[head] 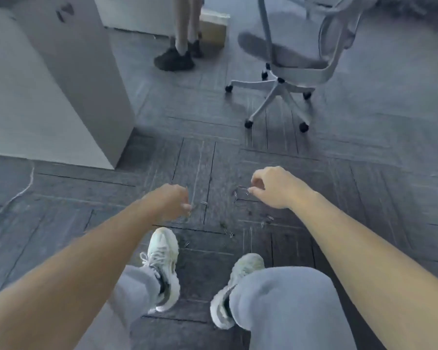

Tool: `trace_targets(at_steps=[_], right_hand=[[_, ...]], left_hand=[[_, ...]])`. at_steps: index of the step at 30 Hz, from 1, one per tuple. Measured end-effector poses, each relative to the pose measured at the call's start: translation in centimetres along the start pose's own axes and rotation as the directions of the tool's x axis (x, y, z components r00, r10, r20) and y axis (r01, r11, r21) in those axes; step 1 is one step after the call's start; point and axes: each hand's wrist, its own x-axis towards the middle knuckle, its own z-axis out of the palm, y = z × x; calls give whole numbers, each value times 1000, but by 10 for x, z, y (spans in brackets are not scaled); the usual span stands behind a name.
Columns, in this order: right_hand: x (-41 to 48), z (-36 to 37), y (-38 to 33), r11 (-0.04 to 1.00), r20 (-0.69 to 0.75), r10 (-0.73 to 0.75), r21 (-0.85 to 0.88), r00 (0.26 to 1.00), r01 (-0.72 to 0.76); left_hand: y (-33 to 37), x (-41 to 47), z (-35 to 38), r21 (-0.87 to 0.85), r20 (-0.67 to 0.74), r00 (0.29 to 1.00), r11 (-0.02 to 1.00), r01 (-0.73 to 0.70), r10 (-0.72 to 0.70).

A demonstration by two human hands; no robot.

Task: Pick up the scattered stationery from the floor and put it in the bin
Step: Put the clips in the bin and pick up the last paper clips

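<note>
Where the clips (269,218) lie scattered on the floor (352,178), between both grips and just ahead of 2 white shoes (162,258), the right grip (273,188) curls its fingertips down at 1 clip. The left grip (175,200) curls too, blurred. Whether either pinches anything, I cannot tell. A chair (288,56) stands beyond.
</note>
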Motion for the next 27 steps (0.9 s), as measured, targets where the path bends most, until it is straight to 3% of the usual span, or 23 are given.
trace_targets(at_steps=[4, 10, 16, 19, 22, 24, 25, 27], right_hand=[[69, 52, 56, 988, 79, 94, 116, 992, -103], [134, 194, 145, 934, 225, 243, 209, 944, -290], [181, 319, 210, 830, 135, 475, 259, 869, -494], [197, 364, 231, 697, 90, 679, 232, 729, -678], [211, 398, 241, 436, 169, 851, 299, 497, -849], [222, 412, 238, 350, 187, 883, 348, 430, -869], [226, 416, 232, 389, 146, 875, 359, 462, -849], [235, 421, 211, 581, 37, 775, 348, 630, -735]], left_hand=[[-2, 92, 33, 35, 112, 994, 999, -2, -2], [8, 227, 132, -122, 110, 990, 987, 102, -89], [12, 317, 237, -114, 37, 993, 986, 119, -116], [9, 344, 278, -82, 40, 994, 991, 107, -104], [8, 350, 313, -25, 26, 998, 998, 65, -64], [10, 350, 326, 0, 13, 998, 998, 58, -58], [11, 350, 328, -2, 17, 998, 999, 53, -53], [13, 347, 326, -13, 26, 999, 1000, 20, -20]])
